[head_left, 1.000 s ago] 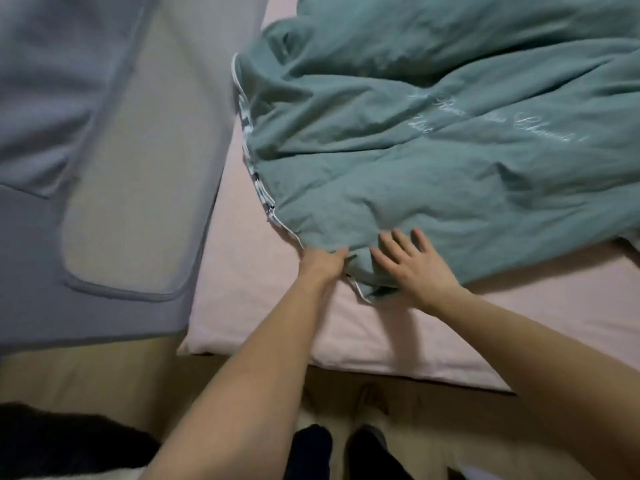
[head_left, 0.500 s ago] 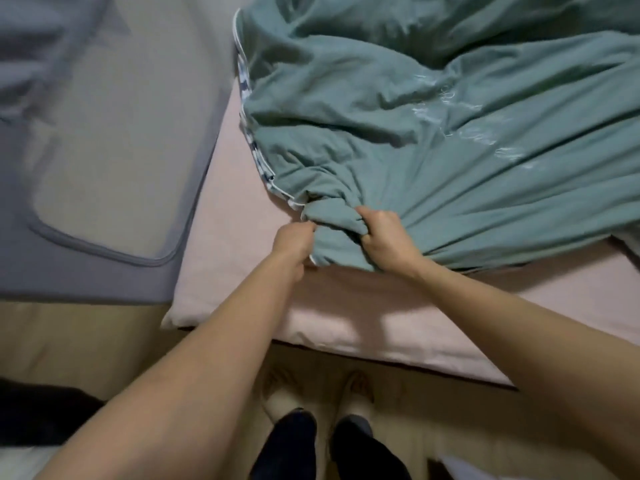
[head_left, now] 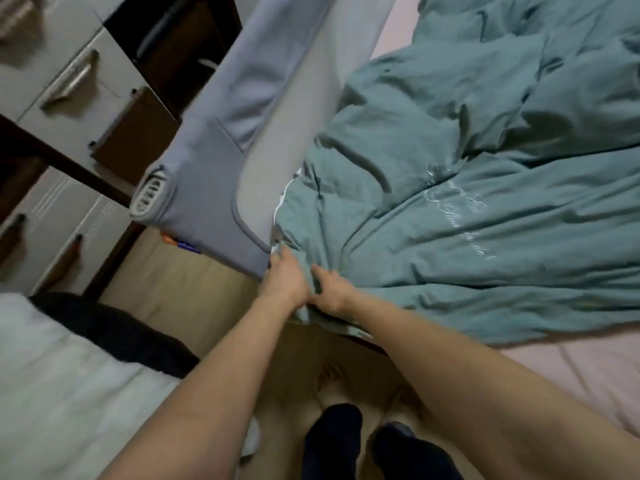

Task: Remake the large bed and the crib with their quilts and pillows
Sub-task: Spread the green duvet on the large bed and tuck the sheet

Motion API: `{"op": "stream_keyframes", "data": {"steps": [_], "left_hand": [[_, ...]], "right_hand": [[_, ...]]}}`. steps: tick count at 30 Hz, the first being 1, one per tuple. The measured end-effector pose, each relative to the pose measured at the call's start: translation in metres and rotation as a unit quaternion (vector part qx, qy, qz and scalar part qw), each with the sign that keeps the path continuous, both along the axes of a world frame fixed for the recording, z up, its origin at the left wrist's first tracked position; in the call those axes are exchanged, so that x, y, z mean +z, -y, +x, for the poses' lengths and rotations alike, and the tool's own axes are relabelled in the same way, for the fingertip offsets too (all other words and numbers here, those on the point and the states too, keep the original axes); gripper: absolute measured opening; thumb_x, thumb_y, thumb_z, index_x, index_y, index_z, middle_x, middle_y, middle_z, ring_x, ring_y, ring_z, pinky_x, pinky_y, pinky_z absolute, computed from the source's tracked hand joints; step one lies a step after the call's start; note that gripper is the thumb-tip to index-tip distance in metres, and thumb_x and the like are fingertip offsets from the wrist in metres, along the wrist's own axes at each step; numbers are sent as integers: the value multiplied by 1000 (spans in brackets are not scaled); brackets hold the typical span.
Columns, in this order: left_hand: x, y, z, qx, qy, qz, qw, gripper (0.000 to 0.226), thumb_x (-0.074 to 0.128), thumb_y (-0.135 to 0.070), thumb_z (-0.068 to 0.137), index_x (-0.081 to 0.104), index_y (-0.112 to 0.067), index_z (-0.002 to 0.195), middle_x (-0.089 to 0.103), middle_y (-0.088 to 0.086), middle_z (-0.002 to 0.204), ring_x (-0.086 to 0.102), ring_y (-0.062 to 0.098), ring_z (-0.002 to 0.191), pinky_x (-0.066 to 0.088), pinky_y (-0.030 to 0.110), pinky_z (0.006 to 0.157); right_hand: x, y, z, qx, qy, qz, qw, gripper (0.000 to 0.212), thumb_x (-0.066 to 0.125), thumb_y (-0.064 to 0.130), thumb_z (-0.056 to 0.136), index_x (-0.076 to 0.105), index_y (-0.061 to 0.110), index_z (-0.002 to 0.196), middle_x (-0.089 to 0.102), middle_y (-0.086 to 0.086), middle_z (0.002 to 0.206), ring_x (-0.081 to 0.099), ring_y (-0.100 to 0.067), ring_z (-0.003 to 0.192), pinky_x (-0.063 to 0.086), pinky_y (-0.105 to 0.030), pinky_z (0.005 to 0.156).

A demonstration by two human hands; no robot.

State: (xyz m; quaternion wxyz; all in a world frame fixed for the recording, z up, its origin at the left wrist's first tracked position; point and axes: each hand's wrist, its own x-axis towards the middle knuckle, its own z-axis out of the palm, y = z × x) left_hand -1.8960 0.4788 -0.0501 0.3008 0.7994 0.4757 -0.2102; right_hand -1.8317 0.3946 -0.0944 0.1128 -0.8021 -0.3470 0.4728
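A rumpled teal quilt (head_left: pixel 467 209) with pale script stitched on it covers most of the large bed, whose pink sheet (head_left: pixel 571 372) shows at the lower right. Its near-left corner hangs over the bed's edge. My left hand (head_left: pixel 284 282) grips that corner beside the grey rail. My right hand (head_left: pixel 332 289) grips the quilt's edge right next to it, the two hands touching. A grey padded bed rail (head_left: pixel 207 168) with a mesh panel stands along the bed's left side.
White drawers with metal handles (head_left: pixel 65 84) and dark wood framing stand at the left. White bedding (head_left: pixel 52 393) with a dark cloth (head_left: pixel 114 330) lies at the lower left. My feet (head_left: pixel 346 441) are on the tan floor between the two beds.
Both hands gathered the quilt's corner and pulled it left and toward me to the bed's corner by the rail; the pink sheet there is now covered. The view swung left.
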Motion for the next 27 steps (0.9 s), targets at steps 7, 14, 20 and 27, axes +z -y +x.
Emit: {"op": "stream_keyframes", "data": {"steps": [7, 14, 20, 27], "left_hand": [[33, 19, 51, -206, -68, 22, 976, 38, 47, -18, 92, 48, -7, 128, 46, 17, 138, 45, 35, 126, 40, 42, 102], [104, 103, 186, -379, -17, 35, 924, 37, 45, -22, 93, 51, -11, 128, 53, 13, 134, 51, 31, 122, 44, 40, 101], [171, 269, 309, -534, 59, 54, 842, 38, 46, -27, 96, 49, -11, 130, 52, 12, 134, 50, 30, 121, 44, 40, 98], [196, 444, 426, -576, 100, 60, 809, 43, 48, -30, 96, 46, -11, 134, 45, 15, 136, 45, 33, 124, 41, 39, 100]], "right_hand": [[39, 83, 65, -42, 31, -26, 998, 43, 48, 28, 97, 47, 7, 134, 55, -15, 133, 51, -29, 122, 39, -30, 95], [137, 242, 171, -211, 111, -35, 971, 29, 50, 23, 94, 63, 7, 115, 67, -13, 113, 58, -28, 110, 44, -31, 91], [194, 414, 252, -364, 178, -39, 913, 24, 53, 17, 92, 68, 3, 105, 68, -14, 112, 62, -27, 106, 44, -30, 85], [206, 569, 376, -450, 224, -6, 865, 22, 54, 18, 90, 68, 3, 100, 68, -16, 108, 61, -30, 102, 44, -34, 81]]}}
